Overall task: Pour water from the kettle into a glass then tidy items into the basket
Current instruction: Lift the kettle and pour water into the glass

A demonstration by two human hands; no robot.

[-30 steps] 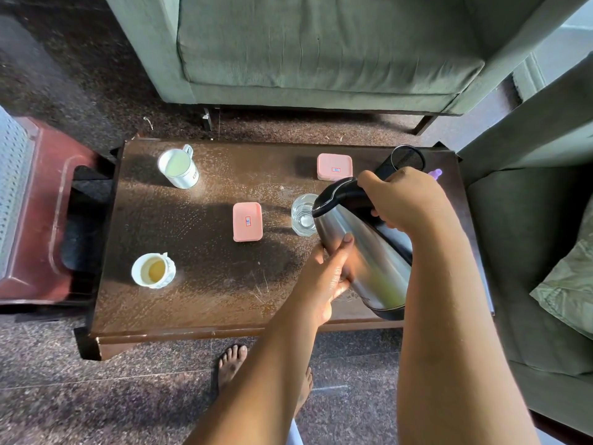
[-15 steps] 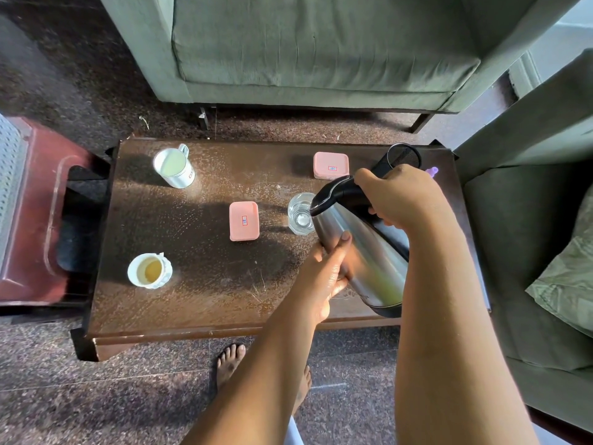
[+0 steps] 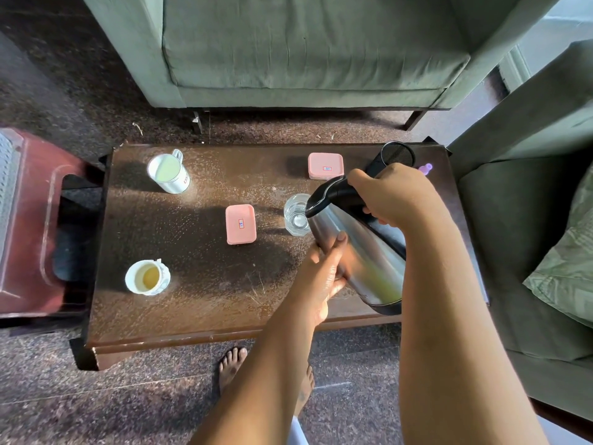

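A steel kettle (image 3: 365,255) with a black lid is tilted over the wooden table (image 3: 199,303), its spout above a clear glass (image 3: 296,213) holding some water. My right hand (image 3: 394,197) grips the kettle's black handle. My left hand (image 3: 324,271) presses flat against the kettle's steel side from below. Behind my right hand stands a black mesh cup (image 3: 396,155), partly hidden. No basket is clearly in view.
Two pink lidded boxes (image 3: 240,223) (image 3: 325,166), a steel mug (image 3: 169,173) and a white cup (image 3: 147,277) of yellowish liquid sit on the table. A red plastic stool (image 3: 35,226) stands left. Green sofas lie behind and right. A small purple item (image 3: 426,168) peeks past my wrist. My bare feet (image 3: 231,367) are below.
The kettle, both hands and the glass keep the same pose; only the camera view has shifted slightly.
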